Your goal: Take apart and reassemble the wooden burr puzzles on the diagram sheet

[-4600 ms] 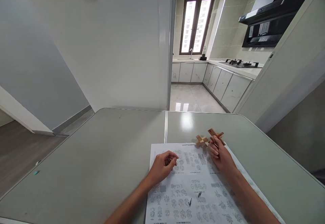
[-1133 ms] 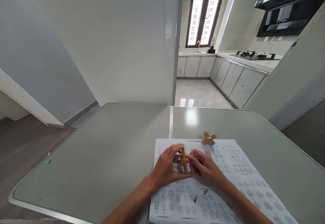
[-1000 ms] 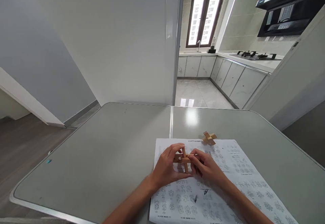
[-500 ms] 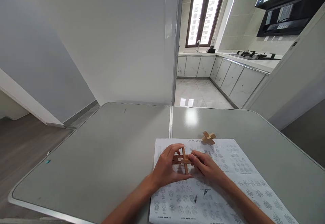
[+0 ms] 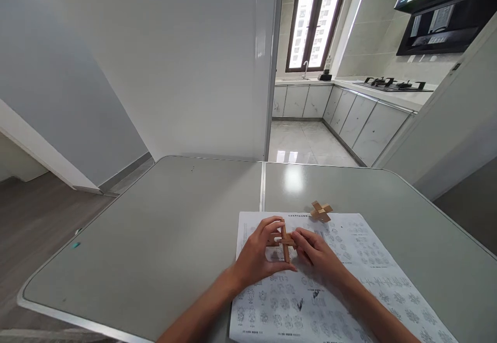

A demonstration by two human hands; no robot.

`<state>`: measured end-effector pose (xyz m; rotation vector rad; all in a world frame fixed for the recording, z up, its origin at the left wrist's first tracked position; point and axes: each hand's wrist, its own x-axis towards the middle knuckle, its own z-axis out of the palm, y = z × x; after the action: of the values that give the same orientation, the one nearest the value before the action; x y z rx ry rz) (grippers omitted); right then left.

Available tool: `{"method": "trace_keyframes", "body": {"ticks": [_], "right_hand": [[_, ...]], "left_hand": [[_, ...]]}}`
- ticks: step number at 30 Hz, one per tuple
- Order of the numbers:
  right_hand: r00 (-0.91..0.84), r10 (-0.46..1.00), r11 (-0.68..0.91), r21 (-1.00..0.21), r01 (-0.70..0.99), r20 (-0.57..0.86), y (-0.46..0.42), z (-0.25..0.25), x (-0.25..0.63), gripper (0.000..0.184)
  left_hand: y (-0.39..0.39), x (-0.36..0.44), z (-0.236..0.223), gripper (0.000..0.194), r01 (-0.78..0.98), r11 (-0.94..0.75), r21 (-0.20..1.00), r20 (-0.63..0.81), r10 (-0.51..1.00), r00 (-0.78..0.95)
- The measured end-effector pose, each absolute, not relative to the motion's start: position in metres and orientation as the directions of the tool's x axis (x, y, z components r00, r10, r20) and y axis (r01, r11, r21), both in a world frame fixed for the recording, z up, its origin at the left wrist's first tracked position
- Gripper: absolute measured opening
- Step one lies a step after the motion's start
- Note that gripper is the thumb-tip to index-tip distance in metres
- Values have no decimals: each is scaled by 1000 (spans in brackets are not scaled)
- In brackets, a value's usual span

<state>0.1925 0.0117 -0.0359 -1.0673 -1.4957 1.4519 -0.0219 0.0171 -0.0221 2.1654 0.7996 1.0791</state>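
A partly joined wooden burr puzzle [image 5: 286, 250] is held between my two hands above a printed instruction sheet [image 5: 326, 281]. My left hand [image 5: 261, 249] curls round its left side, fingertips at the top of the upright stick and thumb near its lower end. From the right, my right hand [image 5: 312, 247] pinches the crosswise sticks between thumb and fingers. Those fingers hide part of the joint. A second wooden burr puzzle [image 5: 321, 211], lighter and cross-shaped, rests at the sheet's top edge, apart from both hands.
The sheet lies on a grey-green table [image 5: 155, 239] with a pale seam [image 5: 262, 185] down its middle. A small teal bit [image 5: 75, 245] sits near the left edge. Beyond the table are a white wall [image 5: 194, 73] and a kitchen doorway with a gas hob [image 5: 396, 84].
Earlier, my right hand held the puzzle sticks alone beside the lighter puzzle; both hands now grip them over the sheet. In the last second, the crosswise sticks have turned slightly.
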Motion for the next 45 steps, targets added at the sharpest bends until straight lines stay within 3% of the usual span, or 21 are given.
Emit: {"method": "trace_keyframes", "body": {"ticks": [7, 23, 30, 35, 39, 45], "right_hand": [[-339, 940, -25, -999, 21, -31, 13, -40, 193, 49], [-235, 969, -77, -997, -13, -72, 13, -39, 191, 51], [-97, 990, -112, -984, -136, -99, 18, -39, 194, 52], [24, 990, -127, -965, -231, -136, 21, -41, 199, 50], [39, 990, -125, -968, -216, -136, 21, -41, 200, 50], [15, 995, -91, -986, -140, -94, 20, -41, 197, 53]], "left_hand": [[15, -22, -23, 75, 272, -633, 725, 472, 744, 472], [13, -20, -21, 12, 269, -652, 709, 517, 740, 431], [10, -18, -18, 12, 261, -646, 717, 520, 745, 418], [14, -22, -11, 17, 430, -582, 690, 517, 812, 270], [25, -29, -11, 22, 595, -445, 669, 437, 883, 170], [37, -38, -22, 24, 707, -383, 594, 395, 905, 158]]}}
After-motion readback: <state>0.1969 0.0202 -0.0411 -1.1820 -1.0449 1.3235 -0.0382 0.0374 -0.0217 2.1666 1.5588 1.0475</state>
